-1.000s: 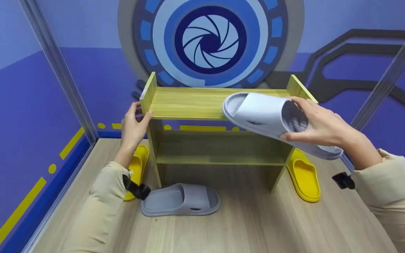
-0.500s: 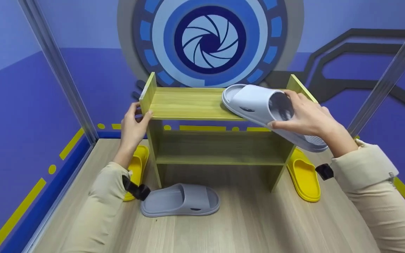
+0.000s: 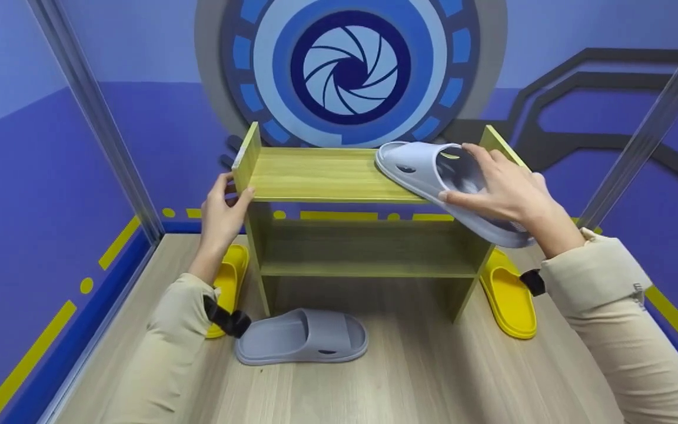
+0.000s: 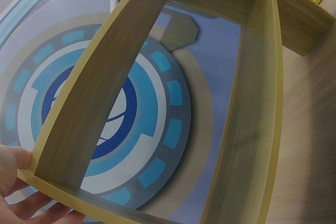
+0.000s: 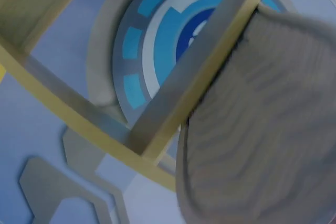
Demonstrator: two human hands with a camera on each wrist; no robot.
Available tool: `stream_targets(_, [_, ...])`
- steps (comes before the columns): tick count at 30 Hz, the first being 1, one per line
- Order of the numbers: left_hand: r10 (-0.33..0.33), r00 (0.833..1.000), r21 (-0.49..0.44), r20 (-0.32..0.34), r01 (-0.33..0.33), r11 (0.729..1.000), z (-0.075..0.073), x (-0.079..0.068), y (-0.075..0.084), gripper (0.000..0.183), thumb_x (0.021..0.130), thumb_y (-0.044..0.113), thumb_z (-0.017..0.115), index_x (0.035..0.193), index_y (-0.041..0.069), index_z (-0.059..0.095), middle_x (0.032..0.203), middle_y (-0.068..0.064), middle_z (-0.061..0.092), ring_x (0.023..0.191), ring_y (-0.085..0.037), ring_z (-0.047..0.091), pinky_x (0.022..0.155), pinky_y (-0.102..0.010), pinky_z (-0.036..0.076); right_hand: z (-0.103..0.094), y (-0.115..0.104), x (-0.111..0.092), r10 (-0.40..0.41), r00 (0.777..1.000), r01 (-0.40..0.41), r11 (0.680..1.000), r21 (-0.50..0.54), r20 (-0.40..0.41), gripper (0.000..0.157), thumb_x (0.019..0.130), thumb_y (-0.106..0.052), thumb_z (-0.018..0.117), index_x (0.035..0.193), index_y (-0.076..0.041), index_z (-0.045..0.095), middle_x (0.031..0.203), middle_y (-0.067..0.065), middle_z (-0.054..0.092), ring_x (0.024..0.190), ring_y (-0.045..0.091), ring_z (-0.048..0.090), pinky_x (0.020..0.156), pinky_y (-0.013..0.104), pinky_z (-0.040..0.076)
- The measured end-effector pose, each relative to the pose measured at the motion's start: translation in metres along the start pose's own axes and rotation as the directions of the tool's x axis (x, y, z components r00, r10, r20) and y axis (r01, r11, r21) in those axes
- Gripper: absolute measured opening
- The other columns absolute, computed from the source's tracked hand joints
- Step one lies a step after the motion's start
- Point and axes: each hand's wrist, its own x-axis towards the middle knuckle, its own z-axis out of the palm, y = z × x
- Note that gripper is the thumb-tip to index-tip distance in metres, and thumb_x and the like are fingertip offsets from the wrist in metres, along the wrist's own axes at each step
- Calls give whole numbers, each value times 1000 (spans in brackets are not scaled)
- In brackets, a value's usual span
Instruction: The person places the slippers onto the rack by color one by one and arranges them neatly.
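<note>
My right hand [image 3: 504,188] grips a grey slide sandal [image 3: 412,165] by its side edges, thumb on the near side. Its toe end lies over the right part of the top board of a yellow wooden shoe rack [image 3: 315,174], while the heel juts out past the front edge toward me. The right wrist view shows the ridged sole [image 5: 262,114] up close against the board's edge. At the rack's upper left corner, my left hand [image 3: 224,212] holds the side panel between thumb and fingers, also seen in the left wrist view, where the rack's frame [image 4: 275,103] fills much of the picture.
A second grey slide [image 3: 301,335] lies sideways on the wooden floor in front of the rack. One yellow slide [image 3: 236,262] stands by the left side, partly behind my forearm, and another yellow slide [image 3: 509,300] by the right. Blue-purple walls [image 3: 150,129] enclose the space.
My right hand has carried the grey slide left and farther back, bringing its toe end down over the top board. The left hand keeps its hold on the rack.
</note>
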Motion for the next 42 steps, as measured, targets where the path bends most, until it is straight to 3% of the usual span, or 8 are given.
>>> stream_targets(6, [-3,1000,6,5,3,1000,0,-1,0,38,88,24,54,120,7,47,108,-12,53,93,-24,55,75,-35,46,-10,-1,-3,-27,994,30,999,-26,102,90,71,-66,51,142,-24,14,131,22,32,103,41,42,70,59,31])
stream_targets(14, [-4,1000,-1,1,4,1000,0,0,-1,37,87,24,54,120,7,47,107,-12,53,93,-25,55,74,-35,46,0,-20,5,17,999,-16,999,-39,27,99,66,-74,48,140,-14,20,128,22,35,96,44,46,73,58,32])
stream_targets(26, [-14,1000,7,1,14,1000,0,-1,0,38,87,25,54,120,7,47,109,-13,52,94,-24,54,75,-35,46,20,-39,33,135,985,-137,991,-6,-110,96,65,-71,51,135,-10,26,115,19,40,89,40,48,68,54,34])
stream_targets(42, [-7,1000,-20,10,7,1000,-1,-2,-1,38,88,24,54,120,6,46,111,-12,52,96,-23,53,78,-35,45,31,-49,53,239,957,-240,971,10,-166,91,68,-66,51,132,-4,32,111,21,39,91,43,46,70,54,33])
